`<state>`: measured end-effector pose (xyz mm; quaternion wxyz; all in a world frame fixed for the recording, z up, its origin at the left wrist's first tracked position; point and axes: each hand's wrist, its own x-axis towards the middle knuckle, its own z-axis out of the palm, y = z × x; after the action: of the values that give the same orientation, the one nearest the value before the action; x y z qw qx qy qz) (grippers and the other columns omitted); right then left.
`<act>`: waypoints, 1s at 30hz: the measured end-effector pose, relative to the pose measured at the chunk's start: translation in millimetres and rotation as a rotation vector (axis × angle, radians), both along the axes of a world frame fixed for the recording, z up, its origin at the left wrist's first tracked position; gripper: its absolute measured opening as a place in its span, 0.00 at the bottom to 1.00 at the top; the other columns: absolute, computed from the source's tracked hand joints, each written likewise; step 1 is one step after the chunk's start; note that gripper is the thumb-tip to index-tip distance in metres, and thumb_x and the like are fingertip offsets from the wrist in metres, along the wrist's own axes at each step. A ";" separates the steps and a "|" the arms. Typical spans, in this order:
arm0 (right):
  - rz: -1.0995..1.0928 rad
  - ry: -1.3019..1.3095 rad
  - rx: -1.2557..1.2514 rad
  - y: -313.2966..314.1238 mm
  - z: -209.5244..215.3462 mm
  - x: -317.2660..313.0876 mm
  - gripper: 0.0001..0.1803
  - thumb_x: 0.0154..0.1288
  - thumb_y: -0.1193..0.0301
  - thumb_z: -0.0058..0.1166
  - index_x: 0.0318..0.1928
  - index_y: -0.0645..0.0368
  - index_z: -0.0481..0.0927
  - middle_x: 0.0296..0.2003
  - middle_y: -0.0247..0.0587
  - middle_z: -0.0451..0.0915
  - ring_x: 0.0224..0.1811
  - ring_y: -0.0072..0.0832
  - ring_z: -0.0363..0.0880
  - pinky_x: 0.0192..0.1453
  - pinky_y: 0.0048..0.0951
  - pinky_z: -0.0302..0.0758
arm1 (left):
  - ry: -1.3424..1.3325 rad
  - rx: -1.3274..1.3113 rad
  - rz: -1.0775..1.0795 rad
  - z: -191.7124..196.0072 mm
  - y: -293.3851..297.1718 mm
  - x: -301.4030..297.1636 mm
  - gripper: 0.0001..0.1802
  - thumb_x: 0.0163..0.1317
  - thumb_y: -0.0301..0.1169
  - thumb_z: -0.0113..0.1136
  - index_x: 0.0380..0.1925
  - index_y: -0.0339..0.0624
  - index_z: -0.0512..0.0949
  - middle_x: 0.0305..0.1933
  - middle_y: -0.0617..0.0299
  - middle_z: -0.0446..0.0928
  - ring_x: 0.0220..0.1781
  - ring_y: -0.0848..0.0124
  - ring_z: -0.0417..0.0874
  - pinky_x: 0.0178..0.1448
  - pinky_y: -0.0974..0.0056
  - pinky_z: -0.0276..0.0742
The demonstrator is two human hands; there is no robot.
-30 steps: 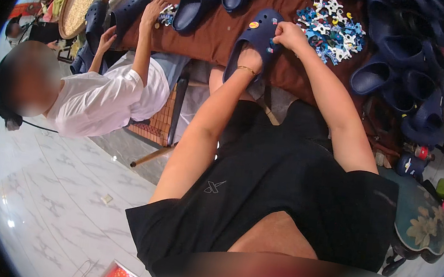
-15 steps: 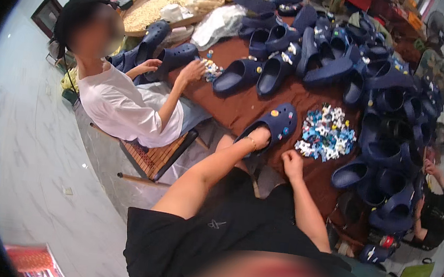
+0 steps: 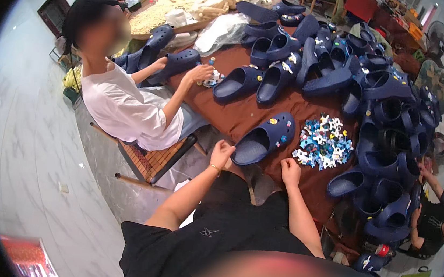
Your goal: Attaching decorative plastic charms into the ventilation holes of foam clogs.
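Observation:
A navy clog (image 3: 263,137) with several small charms on its top lies at the table's near edge, its toe pointing away to the right. Just by its heel is my left hand (image 3: 222,156), fingers curled together; whether it touches the clog I cannot tell. My right hand (image 3: 290,173) rests closed at the table edge, to the right of the clog and below a pile of small white and blue charms (image 3: 323,142). What its bent fingers hold, if anything, is hidden.
Navy clogs (image 3: 329,68) are heaped across the back and right of the brown-covered table (image 3: 219,115). To the left a person in a white top (image 3: 128,104) sits reaching toward a smaller charm pile (image 3: 213,78). Another person (image 3: 432,220) is at the right.
My left hand has come out of the clog and drawn back to its heel. The clog stays on the table. The seated person's near hand has shifted slightly over the small charm pile.

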<state>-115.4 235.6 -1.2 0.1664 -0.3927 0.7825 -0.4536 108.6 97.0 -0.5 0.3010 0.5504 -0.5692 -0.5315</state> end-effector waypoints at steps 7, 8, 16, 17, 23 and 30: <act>-0.005 -0.016 -0.090 1.1 -2.5 1.0 0.08 0.51 0.69 0.51 0.26 0.63 0.75 0.18 0.43 0.75 0.21 0.28 0.74 0.28 0.27 0.69 | 0.576 0.480 -0.150 -0.3 15.1 -1.5 0.11 0.51 0.28 0.53 0.36 0.42 0.69 0.26 0.67 0.68 0.26 0.75 0.72 0.28 0.67 0.71; -0.027 0.003 -0.057 1.0 -2.0 1.1 0.08 0.51 0.69 0.51 0.26 0.63 0.75 0.18 0.43 0.75 0.21 0.28 0.74 0.28 0.27 0.69 | 0.504 0.501 -0.129 6.9 12.6 -3.5 0.11 0.51 0.28 0.53 0.36 0.42 0.69 0.26 0.67 0.68 0.26 0.75 0.72 0.28 0.67 0.71; -0.027 -0.020 -0.108 -0.2 0.8 3.8 0.08 0.51 0.69 0.51 0.25 0.62 0.75 0.19 0.43 0.75 0.21 0.27 0.74 0.27 0.27 0.69 | 0.794 0.301 -0.281 88.7 -97.8 -57.9 0.15 0.56 0.36 0.50 0.43 0.44 0.68 0.41 0.60 0.72 0.41 0.69 0.73 0.41 0.63 0.71; -0.028 -0.004 -0.083 -0.1 0.2 4.4 0.08 0.51 0.69 0.51 0.25 0.62 0.75 0.19 0.43 0.75 0.21 0.27 0.74 0.27 0.27 0.69 | 0.686 0.232 -0.295 105.6 -121.0 -70.6 0.17 0.56 0.39 0.50 0.44 0.43 0.68 0.42 0.59 0.72 0.44 0.68 0.73 0.45 0.60 0.70; -0.060 0.008 -0.090 -0.2 -2.4 3.9 0.08 0.51 0.69 0.52 0.25 0.62 0.75 0.18 0.42 0.75 0.21 0.26 0.74 0.27 0.26 0.70 | 0.940 0.273 -0.177 165.1 -163.8 -141.1 0.34 0.57 0.52 0.43 0.56 0.39 0.55 0.54 0.51 0.61 0.54 0.59 0.65 0.55 0.57 0.65; -0.060 -0.040 -0.049 1.0 -1.6 2.6 0.09 0.51 0.68 0.51 0.25 0.62 0.76 0.21 0.47 0.76 0.24 0.35 0.77 0.30 0.30 0.71 | 0.228 -0.181 -0.520 57.4 -49.2 -143.7 0.22 0.53 0.34 0.53 0.49 0.40 0.65 0.41 0.56 0.73 0.41 0.64 0.74 0.44 0.63 0.70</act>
<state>-112.8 236.6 -2.8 0.1588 -0.3639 0.7792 -0.4851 -35.1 47.8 56.9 0.2645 0.2937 -0.6989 -0.5962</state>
